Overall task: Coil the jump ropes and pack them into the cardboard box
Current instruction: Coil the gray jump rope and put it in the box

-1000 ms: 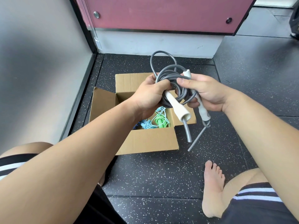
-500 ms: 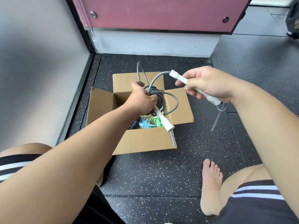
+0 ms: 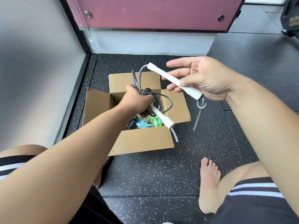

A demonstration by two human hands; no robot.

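The left hand (image 3: 137, 101) is clenched around a bundle of grey rope (image 3: 150, 101), held low over the open cardboard box (image 3: 142, 141) with the arm reaching forward and down from the lower left. One white handle (image 3: 162, 117) sticks out below the fist, slanting toward the box's near right corner, and a short grey rope end hangs from it over the front wall. Two loops of the rope rise above the fist toward the far flap.

The right hand (image 3: 200, 80) is raised higher, to the right of the box and above the floor, palm turned partly up, the forearm coming in from the right. Its thumb presses the second white handle (image 3: 173, 80) against loosely curled fingers, the index finger stretched out above it. The handle tilts up to the left; a knotted grey rope end (image 3: 200, 105) dangles from its lower end.

Inside the box lie a green rope (image 3: 156, 121), a light blue rope (image 3: 143, 124) and a dark blue handle (image 3: 131, 124).

The box sits on a dark speckled rubber floor (image 3: 153, 173), close to a corner formed by a grey wall (image 3: 37, 70) on the left and a maroon panel (image 3: 153, 12) with a pale base ahead. A bare foot (image 3: 208, 183) rests on the floor at lower right, beside a knee in dark shorts with white stripes.
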